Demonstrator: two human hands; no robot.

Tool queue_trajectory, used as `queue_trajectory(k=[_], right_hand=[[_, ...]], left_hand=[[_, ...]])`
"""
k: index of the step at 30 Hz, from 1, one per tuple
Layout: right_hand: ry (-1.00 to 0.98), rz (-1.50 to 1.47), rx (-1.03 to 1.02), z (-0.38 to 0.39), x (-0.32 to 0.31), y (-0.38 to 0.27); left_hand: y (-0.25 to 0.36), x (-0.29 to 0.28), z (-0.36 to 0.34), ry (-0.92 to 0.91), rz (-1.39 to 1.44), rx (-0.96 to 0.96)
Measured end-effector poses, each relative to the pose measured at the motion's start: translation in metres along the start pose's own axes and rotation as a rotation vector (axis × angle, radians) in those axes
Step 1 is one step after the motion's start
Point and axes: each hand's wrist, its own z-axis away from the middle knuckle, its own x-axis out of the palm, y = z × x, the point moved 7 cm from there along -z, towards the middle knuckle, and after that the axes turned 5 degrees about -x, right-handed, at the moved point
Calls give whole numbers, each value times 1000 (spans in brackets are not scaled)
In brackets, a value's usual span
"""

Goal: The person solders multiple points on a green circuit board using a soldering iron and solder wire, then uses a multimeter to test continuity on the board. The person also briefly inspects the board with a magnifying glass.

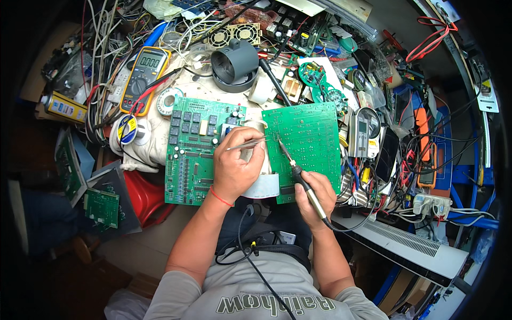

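Observation:
My right hand (316,197) is closed round the handle of a soldering iron (300,176), its tip at the left part of a green circuit board (314,144) lying solder side up. A pair of metal tweezers (248,144) is pinched in my left hand (238,162); their points reach the same spot near the iron's tip. Under and beside my left hand lies a second green circuit board (186,160), component side up, with rows of dark relays and chips. A pale ribbon cable (261,186) runs between the two boards. Whatever sits at the tips is too small to make out.
A yellow multimeter (143,80), a solder wire spool (169,101) and a grey cylindrical holder (234,61) stand beyond the boards. Tangled cables (106,32) crowd the left. Loose electronic parts, a second orange meter (425,154) and a white slotted unit (400,248) fill the right.

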Motion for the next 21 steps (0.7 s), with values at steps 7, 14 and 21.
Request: queue_trajectory(k=[7, 14, 21], right_hand=[[-17, 2, -12, -1, 1, -1], [-4, 20, -34, 0, 1, -2], [-4, 24, -21, 1, 1, -1]], left_hand=[[0, 0, -1, -2, 2, -5], [0, 0, -1, -6, 0, 5], [-1, 1, 0, -12, 3, 6]])
